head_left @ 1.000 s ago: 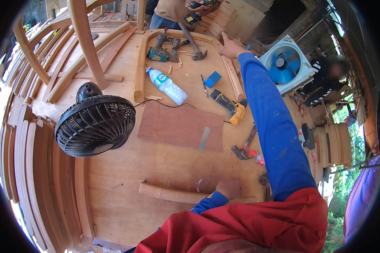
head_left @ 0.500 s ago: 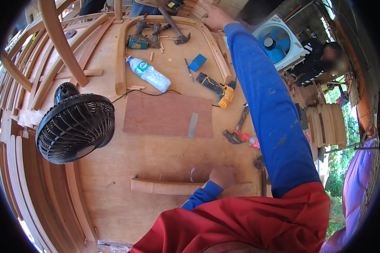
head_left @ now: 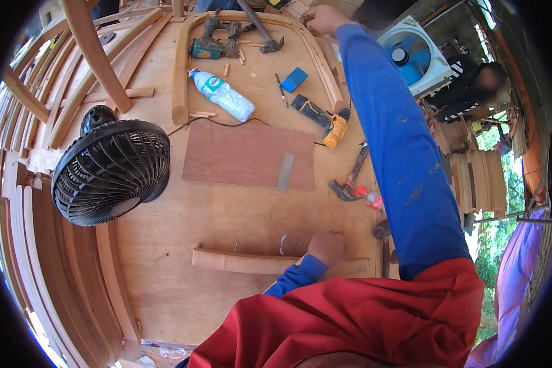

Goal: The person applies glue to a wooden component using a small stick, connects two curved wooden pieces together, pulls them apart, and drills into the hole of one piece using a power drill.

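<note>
My right hand reaches to the far edge of the worktop, beside a pile of small wood pieces. Its fingers are drawn together, and whatever they hold is hidden. Close to my body, my left hand is closed over a curved wooden strip lying on the worktop. The wrist crosses this strip; I cannot make out what is in the curled fingers. Beyond the strip lies a flat reddish-brown board, with a small grey metal strip on it.
A black fan stands at left near stacked curved timbers. A water bottle, yellow drill, green drill, blue block and hammers lie about. Right, a person sits near a boxed fan.
The view has shifted slightly, so the worktop items appear higher and further right. My right hand's fingers, more stretched out before, are now closer together. My left hand stays at the curved strip.
</note>
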Motion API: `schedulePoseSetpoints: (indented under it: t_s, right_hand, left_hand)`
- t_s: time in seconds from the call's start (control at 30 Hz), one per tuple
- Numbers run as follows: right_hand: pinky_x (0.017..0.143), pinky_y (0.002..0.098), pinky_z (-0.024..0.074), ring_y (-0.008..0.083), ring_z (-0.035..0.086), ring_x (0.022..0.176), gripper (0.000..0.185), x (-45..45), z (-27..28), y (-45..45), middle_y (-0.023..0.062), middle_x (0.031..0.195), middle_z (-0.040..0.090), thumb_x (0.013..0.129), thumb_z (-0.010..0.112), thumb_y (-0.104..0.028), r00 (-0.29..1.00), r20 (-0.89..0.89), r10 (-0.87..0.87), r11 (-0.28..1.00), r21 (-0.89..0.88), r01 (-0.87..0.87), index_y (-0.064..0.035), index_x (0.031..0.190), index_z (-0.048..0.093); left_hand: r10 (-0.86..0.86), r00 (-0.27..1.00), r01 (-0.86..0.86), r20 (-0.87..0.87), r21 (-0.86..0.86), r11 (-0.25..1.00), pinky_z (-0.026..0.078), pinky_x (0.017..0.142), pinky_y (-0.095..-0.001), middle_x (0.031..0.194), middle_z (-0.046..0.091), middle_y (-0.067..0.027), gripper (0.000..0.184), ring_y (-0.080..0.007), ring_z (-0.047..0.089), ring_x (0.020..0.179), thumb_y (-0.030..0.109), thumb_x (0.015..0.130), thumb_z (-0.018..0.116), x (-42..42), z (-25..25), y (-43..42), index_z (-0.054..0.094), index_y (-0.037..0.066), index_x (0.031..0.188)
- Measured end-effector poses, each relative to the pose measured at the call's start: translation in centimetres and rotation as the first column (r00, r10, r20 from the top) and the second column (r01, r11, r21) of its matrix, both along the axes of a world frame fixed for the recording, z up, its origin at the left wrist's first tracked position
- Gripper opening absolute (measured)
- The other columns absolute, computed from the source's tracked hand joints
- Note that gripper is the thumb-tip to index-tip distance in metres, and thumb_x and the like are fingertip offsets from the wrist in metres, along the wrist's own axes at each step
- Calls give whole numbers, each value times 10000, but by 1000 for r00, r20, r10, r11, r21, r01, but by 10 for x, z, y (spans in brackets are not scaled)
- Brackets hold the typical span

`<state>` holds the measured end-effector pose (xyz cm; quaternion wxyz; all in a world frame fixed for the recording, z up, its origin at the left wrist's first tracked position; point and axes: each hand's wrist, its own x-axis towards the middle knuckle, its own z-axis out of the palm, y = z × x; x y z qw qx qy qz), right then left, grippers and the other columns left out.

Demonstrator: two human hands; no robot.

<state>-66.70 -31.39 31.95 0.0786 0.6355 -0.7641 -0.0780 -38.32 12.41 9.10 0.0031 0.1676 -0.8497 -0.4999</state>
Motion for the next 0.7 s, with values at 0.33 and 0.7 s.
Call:
schedulePoseSetpoints:
  t_s: [0.33,0.7]
  right_hand:
    - [1154,558,376,472,354,1459,1104,23,-29,26,306,1583,321,804,838,-454,963,262,-57,700,-677,226,47,1576,228]
    - [869,411,538,318,708,931,319,59,80,44,186,990,732,1018,528,-303,716,420,558,811,-460,-362,-52,1048,721]
  left_hand:
    - [32,999,-31,-33,17,999,587,811,-527,1030,736,-239,396,-396,738,928,372,924,573,1,-3,2,702,11,1022]
    - [40,999,-41,30,32,999,620,762,-478,1012,763,-193,287,-352,761,915,264,874,625,4,17,-8,764,47,1000]
